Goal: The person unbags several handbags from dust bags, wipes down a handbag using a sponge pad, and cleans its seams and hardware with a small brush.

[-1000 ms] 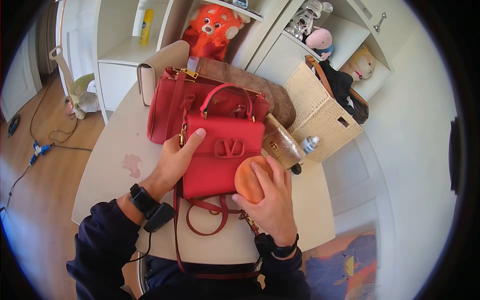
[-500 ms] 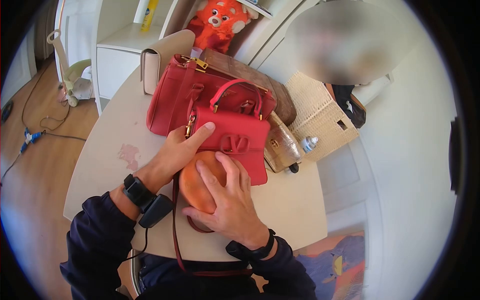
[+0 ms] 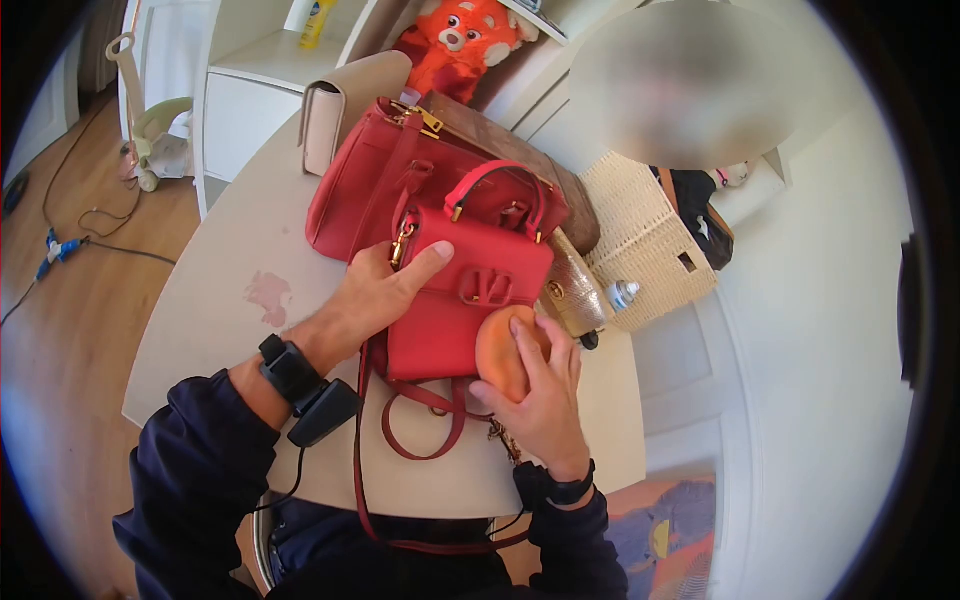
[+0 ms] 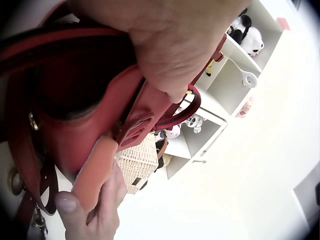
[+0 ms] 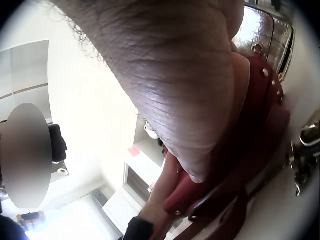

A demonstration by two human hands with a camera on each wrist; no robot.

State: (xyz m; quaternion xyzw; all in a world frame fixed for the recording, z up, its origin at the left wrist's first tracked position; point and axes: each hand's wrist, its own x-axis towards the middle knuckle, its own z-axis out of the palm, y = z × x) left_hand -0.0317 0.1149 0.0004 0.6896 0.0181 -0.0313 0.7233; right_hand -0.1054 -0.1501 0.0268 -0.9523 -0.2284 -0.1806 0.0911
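A small red handbag [image 3: 435,335] with a V emblem on its flap stands at the middle of the table. My left hand [image 3: 378,298] grips its upper left edge, thumb lying over the front flap. In my right hand [image 3: 545,405] is a round orange sponge [image 3: 498,355], pinched between thumb and fingers. Its flat side lies against the bag's lower right front; the left wrist view shows the sponge [image 4: 97,172] edge-on along the red leather. The bag's long strap [image 3: 450,440] loops over the table in front.
Behind stands a larger red handbag [image 3: 350,190], with a beige bag [image 3: 325,125] and a brown bag [image 3: 545,165] around it. A gold purse [image 3: 575,295], a small bottle [image 3: 622,294] and a woven basket [image 3: 650,240] are on the right. Shelves hold a red plush toy [image 3: 460,50].
My right hand has swept the sponge left across the bag's lower front, then back to its right side. My left hand keeps its grip on the bag's upper left edge.
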